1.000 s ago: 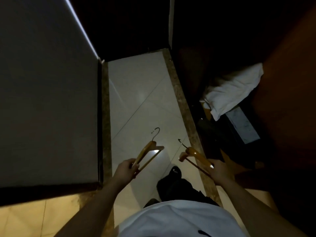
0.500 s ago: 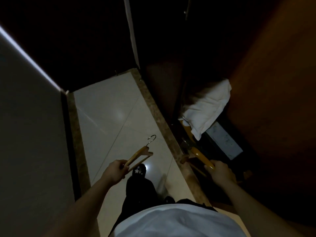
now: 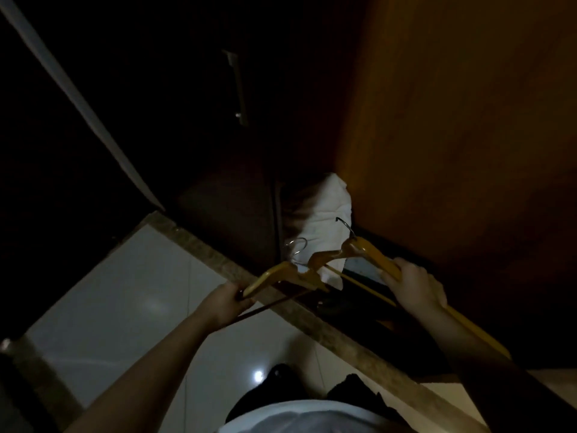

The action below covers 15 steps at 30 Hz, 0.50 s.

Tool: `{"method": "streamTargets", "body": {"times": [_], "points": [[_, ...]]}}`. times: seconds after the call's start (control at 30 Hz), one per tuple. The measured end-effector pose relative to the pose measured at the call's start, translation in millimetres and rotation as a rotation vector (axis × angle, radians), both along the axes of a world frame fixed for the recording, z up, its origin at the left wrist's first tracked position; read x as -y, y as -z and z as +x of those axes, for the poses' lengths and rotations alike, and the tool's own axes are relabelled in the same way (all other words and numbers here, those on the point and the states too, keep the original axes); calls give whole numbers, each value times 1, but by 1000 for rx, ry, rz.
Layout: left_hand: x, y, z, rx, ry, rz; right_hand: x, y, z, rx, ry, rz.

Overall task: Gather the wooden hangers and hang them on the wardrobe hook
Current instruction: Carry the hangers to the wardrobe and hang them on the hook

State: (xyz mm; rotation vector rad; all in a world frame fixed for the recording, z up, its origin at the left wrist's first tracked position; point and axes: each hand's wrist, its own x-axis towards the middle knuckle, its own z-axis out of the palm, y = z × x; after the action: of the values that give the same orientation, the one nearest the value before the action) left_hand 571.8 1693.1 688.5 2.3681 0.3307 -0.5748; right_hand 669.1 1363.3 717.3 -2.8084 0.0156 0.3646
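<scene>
A: Wood hanger one (image 3: 274,273) – where's it sitting?
B: L hand (image 3: 223,303) is gripping it, fingers curled. R hand (image 3: 413,284) is clutching hanger two (image 3: 374,254); hooks are showing against white cloth (image 3: 324,214).

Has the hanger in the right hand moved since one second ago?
Yes. The hanger in the right hand has moved toward the white cloth: its hook now overlaps the cloth, whereas earlier it was clearly short of it.

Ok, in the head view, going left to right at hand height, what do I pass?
left hand → left hanger, gripped by that hand → right hanger → right hand, gripping that hanger.
</scene>
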Motion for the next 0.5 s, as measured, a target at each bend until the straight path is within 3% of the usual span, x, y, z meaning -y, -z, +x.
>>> {"method": "streamTargets", "body": {"times": [0.23, 0.5], "points": [[-6, -76, 94, 125, 336, 182, 4, -56, 15, 141, 144, 80], [57, -177, 161, 378, 598, 66, 45, -165, 35, 263, 182, 196]]}}
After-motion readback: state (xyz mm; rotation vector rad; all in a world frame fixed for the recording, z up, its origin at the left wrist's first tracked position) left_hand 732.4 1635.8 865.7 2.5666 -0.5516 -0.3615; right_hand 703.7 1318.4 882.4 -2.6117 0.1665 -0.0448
